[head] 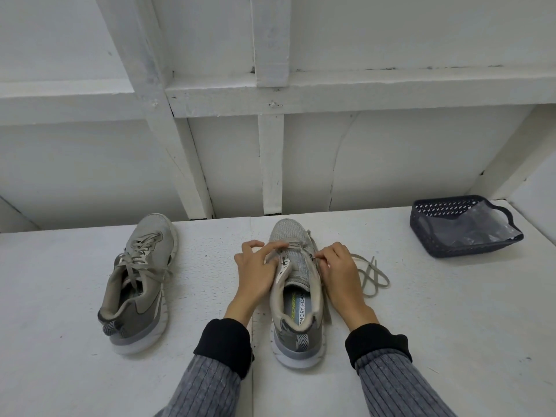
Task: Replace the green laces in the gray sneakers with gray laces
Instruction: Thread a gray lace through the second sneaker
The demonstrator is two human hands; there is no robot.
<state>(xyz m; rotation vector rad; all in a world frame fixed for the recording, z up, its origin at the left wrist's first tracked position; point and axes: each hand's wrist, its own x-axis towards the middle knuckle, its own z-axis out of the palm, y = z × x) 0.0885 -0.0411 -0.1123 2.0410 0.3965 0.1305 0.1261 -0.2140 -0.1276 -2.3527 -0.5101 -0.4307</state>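
On the white worktop (421, 296), both hands pinch a gray lace (373, 275) at the eyelets of the middle sneaker (296, 299): left hand (257, 272), right hand (338, 270). Its insole reads "MEMORY FOAM". A laced sneaker (140, 281) lies left, a dark basket (463, 225) right, below white-painted framing.

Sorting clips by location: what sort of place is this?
Probably a plain workshop or utility space: a white painted work surface against a bare white wooden-framed wall, with a dark plastic basket and two sneakers, no household furnishings showing.

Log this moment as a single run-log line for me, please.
left hand: pinching lace at right sneaker eyelets | right hand: pinching lace | left sneaker: fully laced | basket: far right
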